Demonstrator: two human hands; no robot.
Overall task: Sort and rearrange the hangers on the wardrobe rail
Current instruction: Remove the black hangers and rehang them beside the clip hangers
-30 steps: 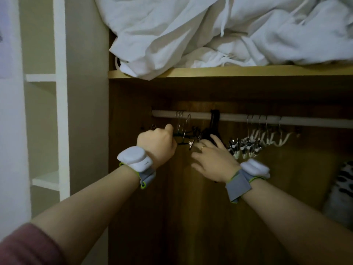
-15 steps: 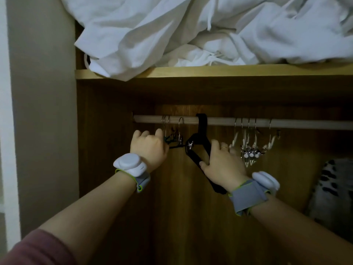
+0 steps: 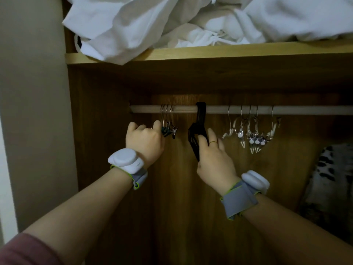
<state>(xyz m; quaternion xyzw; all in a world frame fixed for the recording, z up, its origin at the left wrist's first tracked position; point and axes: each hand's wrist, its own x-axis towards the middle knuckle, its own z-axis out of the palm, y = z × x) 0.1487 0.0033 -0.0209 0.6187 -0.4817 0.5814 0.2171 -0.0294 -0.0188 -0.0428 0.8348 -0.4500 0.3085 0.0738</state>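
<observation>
A pale round metal wardrobe rail [image 3: 286, 109] runs above both hands' fingers. Wire-hooked dark clip hangers [image 3: 168, 127] hang beside the left hand's fingertips [image 3: 157, 124]; stacked black plastic hangers [image 3: 198, 127] sit against the right hand's fingers [image 3: 211, 133]; white-tipped metal clip hangers [image 3: 254, 134] hang further right.

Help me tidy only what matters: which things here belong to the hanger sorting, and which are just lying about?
Job: rail; dark clip hangers at the left hand; black hangers in the right hand; white clip hangers.
Lying about: white bedding on the shelf; spotted fabric.
</observation>
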